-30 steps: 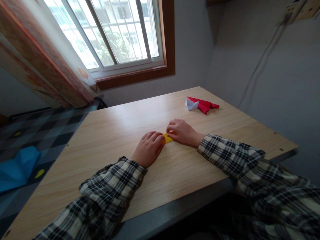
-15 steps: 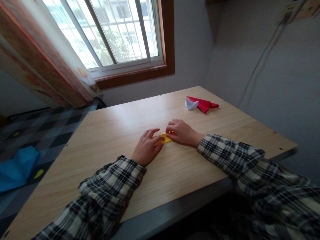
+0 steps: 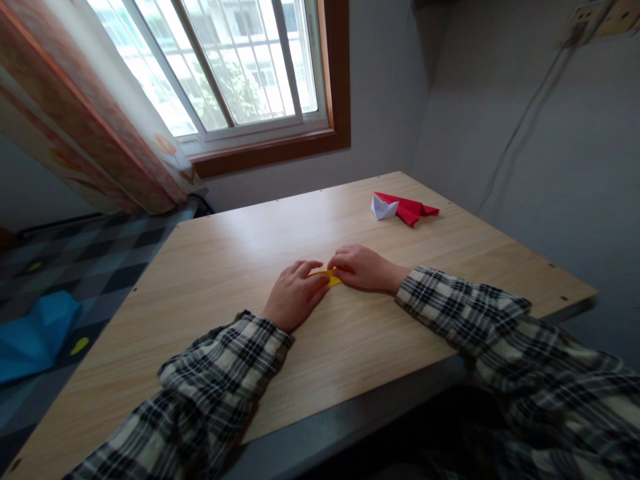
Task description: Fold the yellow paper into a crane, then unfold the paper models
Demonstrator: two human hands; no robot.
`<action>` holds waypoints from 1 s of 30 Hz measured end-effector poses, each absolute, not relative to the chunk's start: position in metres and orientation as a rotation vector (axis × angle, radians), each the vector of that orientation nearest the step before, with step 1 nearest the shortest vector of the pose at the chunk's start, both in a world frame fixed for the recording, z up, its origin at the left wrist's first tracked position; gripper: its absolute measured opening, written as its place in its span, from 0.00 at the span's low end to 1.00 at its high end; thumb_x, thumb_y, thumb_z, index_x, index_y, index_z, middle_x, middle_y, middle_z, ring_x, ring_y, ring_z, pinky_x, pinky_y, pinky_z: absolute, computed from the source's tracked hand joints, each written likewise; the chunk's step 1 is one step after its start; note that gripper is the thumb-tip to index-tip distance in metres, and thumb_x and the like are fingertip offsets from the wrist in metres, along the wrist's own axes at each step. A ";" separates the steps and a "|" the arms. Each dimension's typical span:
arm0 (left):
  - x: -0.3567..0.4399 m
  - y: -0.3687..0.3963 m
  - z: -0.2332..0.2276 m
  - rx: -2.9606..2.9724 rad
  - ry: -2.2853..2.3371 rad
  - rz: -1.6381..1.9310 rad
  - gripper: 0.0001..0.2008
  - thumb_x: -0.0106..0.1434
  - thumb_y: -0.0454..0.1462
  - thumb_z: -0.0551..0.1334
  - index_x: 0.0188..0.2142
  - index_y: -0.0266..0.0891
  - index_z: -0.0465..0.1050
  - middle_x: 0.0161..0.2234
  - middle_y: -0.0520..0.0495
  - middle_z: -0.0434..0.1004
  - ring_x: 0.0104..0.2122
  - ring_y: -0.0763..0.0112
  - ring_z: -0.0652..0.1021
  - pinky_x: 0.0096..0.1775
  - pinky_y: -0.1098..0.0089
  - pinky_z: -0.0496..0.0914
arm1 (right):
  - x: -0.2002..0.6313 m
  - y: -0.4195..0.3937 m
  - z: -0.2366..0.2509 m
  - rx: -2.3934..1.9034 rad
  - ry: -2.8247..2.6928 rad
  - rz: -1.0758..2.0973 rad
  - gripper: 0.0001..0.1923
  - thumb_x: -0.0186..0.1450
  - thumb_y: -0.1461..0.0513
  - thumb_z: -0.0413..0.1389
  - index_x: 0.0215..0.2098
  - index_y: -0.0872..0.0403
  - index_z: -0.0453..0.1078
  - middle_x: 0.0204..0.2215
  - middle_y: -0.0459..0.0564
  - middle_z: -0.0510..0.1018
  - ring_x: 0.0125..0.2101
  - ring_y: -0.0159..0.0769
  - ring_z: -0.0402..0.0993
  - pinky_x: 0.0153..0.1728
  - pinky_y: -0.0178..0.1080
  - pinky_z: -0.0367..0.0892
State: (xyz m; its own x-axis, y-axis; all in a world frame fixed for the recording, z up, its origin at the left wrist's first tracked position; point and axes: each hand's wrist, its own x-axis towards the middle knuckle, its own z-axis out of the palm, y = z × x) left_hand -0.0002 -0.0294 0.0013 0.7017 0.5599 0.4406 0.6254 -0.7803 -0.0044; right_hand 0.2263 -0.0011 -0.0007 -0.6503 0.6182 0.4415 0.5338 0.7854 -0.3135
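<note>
A small folded piece of yellow paper (image 3: 334, 279) lies on the wooden tabletop between my hands. My left hand (image 3: 296, 291) grips its left end, thumb and fingers closed on it. At the other end, my right hand (image 3: 364, 268) pinches the paper with fingers curled over its edge. Only the paper's middle shows; my fingers cover both ends, so its full shape is hidden.
A white paper boat (image 3: 384, 208) and a red folded paper plane (image 3: 414, 210) sit touching near the table's (image 3: 210, 280) back right. Blue folded paper (image 3: 40, 333) rests on the checked cloth (image 3: 90, 267) to the left. Beyond is a window (image 3: 235, 73).
My right hand's fingers have come slightly down and left, nearer my left hand. My left fingers have lowered onto the yellow paper, and less of it shows.
</note>
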 end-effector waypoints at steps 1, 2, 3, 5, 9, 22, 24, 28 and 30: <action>0.000 -0.029 0.001 -2.761 -0.966 -0.635 0.08 0.69 0.39 0.62 0.45 0.43 0.78 0.49 0.43 0.78 0.47 0.57 0.75 0.48 0.52 0.74 | 0.226 -0.001 -0.001 -0.839 -2.440 0.224 0.09 0.67 0.68 0.55 0.40 0.55 0.78 0.34 0.50 0.80 0.34 0.34 0.71 0.39 0.37 0.61; 0.000 -0.029 0.001 -2.762 -0.968 -0.634 0.08 0.70 0.39 0.61 0.45 0.42 0.78 0.48 0.43 0.78 0.46 0.58 0.76 0.47 0.53 0.75 | 0.227 -0.001 0.000 -0.828 -2.442 0.232 0.09 0.67 0.68 0.55 0.40 0.55 0.78 0.34 0.50 0.80 0.34 0.34 0.71 0.39 0.37 0.61; 0.000 -0.029 0.001 -2.759 -0.967 -0.634 0.08 0.70 0.39 0.61 0.45 0.42 0.78 0.48 0.43 0.78 0.45 0.58 0.76 0.46 0.54 0.75 | 0.227 -0.001 0.000 -0.822 -2.446 0.233 0.09 0.67 0.67 0.55 0.40 0.55 0.78 0.34 0.50 0.80 0.33 0.34 0.71 0.38 0.37 0.61; 0.000 -0.029 0.001 -2.745 -0.948 -0.632 0.08 0.70 0.39 0.60 0.44 0.41 0.78 0.46 0.43 0.79 0.44 0.59 0.76 0.45 0.55 0.76 | 0.227 -0.002 0.000 -0.817 -2.455 0.226 0.09 0.67 0.67 0.55 0.38 0.55 0.78 0.32 0.50 0.80 0.33 0.34 0.71 0.37 0.37 0.61; 0.001 -0.031 0.003 -2.727 -0.917 -0.601 0.09 0.71 0.38 0.59 0.44 0.41 0.78 0.44 0.45 0.80 0.41 0.61 0.78 0.42 0.59 0.76 | 0.228 -0.002 0.002 -0.805 -2.462 0.232 0.08 0.66 0.67 0.56 0.37 0.56 0.79 0.33 0.51 0.80 0.33 0.34 0.71 0.37 0.37 0.62; 0.001 -0.034 0.005 -2.679 -0.949 -0.479 0.13 0.74 0.39 0.53 0.38 0.38 0.75 0.40 0.46 0.81 0.32 0.69 0.79 0.34 0.67 0.74 | 0.233 -0.006 0.011 -0.829 -2.490 0.378 0.08 0.66 0.62 0.60 0.40 0.55 0.80 0.35 0.52 0.80 0.34 0.35 0.73 0.37 0.37 0.65; 0.001 -0.034 0.005 -2.676 -0.961 -0.478 0.13 0.74 0.39 0.53 0.38 0.38 0.75 0.40 0.46 0.81 0.31 0.69 0.79 0.33 0.67 0.74 | 0.233 -0.007 0.012 -0.836 -2.504 0.378 0.08 0.66 0.61 0.61 0.41 0.55 0.81 0.36 0.52 0.81 0.35 0.35 0.73 0.37 0.37 0.65; 0.002 -0.035 0.006 -2.662 -0.985 -0.488 0.13 0.74 0.39 0.53 0.37 0.37 0.74 0.40 0.46 0.81 0.30 0.69 0.79 0.32 0.67 0.74 | 0.232 -0.008 0.012 -0.866 -2.525 0.291 0.08 0.65 0.61 0.62 0.40 0.54 0.81 0.35 0.52 0.81 0.34 0.35 0.73 0.37 0.38 0.64; 0.002 -0.036 0.007 -2.653 -0.990 -0.501 0.14 0.74 0.39 0.53 0.37 0.37 0.74 0.40 0.45 0.81 0.30 0.69 0.78 0.32 0.68 0.73 | 0.232 -0.008 0.012 -0.866 -2.521 0.251 0.07 0.65 0.61 0.61 0.39 0.55 0.81 0.34 0.52 0.81 0.33 0.35 0.73 0.37 0.38 0.63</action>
State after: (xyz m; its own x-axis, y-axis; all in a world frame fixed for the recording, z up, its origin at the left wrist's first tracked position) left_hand 0.0024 -0.0360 0.0071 0.7074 0.5782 0.4065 0.6699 -0.7319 -0.1247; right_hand 0.2315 -0.0075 0.0115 -0.6958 0.6190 0.3643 0.5351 0.7851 -0.3120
